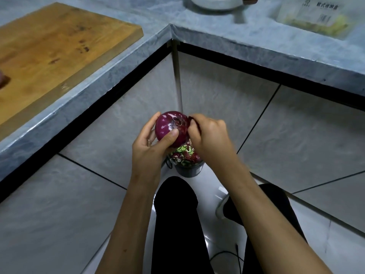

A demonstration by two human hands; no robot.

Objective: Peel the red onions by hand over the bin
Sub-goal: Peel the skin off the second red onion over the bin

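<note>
A glossy red onion point(167, 125) is held in the air, low in the corner between two counters. My left hand point(152, 143) grips it from the left and below, thumb pressed on its front. My right hand point(207, 133) pinches a strip of dark purple skin point(194, 121) at the onion's right side. Directly beneath stands a small dark bin point(187, 171), holding purple peels and green scraps; my hands hide much of it.
A wooden cutting board point(55, 48) lies on the grey counter point(122, 62) at the left. A white bowl point(215, 2) and a clear packet point(314, 16) sit on the far counter. My dark-clad legs point(175, 224) and a black cable point(227, 256) are on the white floor.
</note>
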